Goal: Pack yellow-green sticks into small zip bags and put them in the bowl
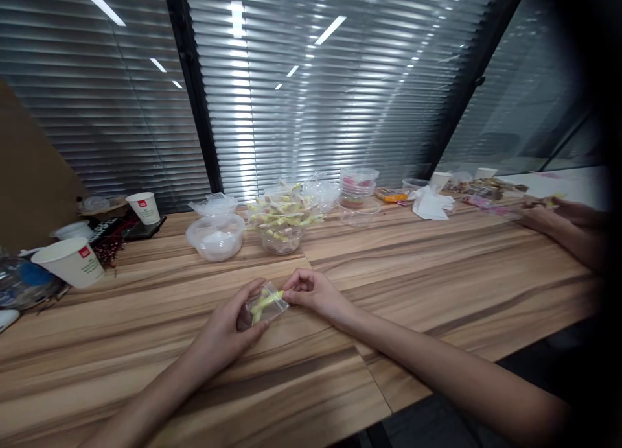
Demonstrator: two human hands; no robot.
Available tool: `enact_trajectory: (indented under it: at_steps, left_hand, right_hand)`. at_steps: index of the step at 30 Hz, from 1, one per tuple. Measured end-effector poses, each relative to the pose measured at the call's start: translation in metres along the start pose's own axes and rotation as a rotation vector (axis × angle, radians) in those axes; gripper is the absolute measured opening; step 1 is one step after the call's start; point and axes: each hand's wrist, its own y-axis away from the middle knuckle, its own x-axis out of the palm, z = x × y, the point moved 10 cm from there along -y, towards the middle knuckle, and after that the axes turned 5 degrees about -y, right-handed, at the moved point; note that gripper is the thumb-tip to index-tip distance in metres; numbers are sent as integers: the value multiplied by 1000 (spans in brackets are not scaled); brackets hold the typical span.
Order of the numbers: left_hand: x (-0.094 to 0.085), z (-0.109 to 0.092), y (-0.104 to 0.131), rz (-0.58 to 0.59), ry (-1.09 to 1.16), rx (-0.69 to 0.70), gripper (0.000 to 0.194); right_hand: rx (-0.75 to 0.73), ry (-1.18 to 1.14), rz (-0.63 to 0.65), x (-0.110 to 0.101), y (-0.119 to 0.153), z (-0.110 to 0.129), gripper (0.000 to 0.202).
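A small clear zip bag [275, 308] with yellow-green pieces in it is held just above the wooden table. My left hand [228, 325] is curled around the bag's left side, thumb below and fingers above. At the bag's right edge, my right hand [315, 294] pinches the end of a slim yellow-green piece [270, 299] that lies along the bag's mouth. What exactly these pieces are is too small to tell. Beyond my hands, a clear plastic bowl [282, 244] is heaped with bagged yellowish pieces [284, 208].
Clear plastic tubs [216, 237] stand left of the heaped bowl, and stacked lids [358, 183] stand right of it. Paper cups [72, 261] are at the left. White tissues [432, 203] lie farther right. Another person's hands [558, 221] work at the far right.
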Motion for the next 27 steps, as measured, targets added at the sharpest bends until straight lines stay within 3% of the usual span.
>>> enact_trajectory:
  at_steps: [15,22,27]
  left_hand:
    - [-1,-3,1,-1,-32,44,61]
    - [-3,-6,1,-1,65,42,57]
    - [1,-3,0,17,46,60,57]
  right_hand:
    - [15,171,86,11,3,-3,37]
    - [-68,118,100,11,0,4,32]
    - [24,53,127,11,-2,-7,35]
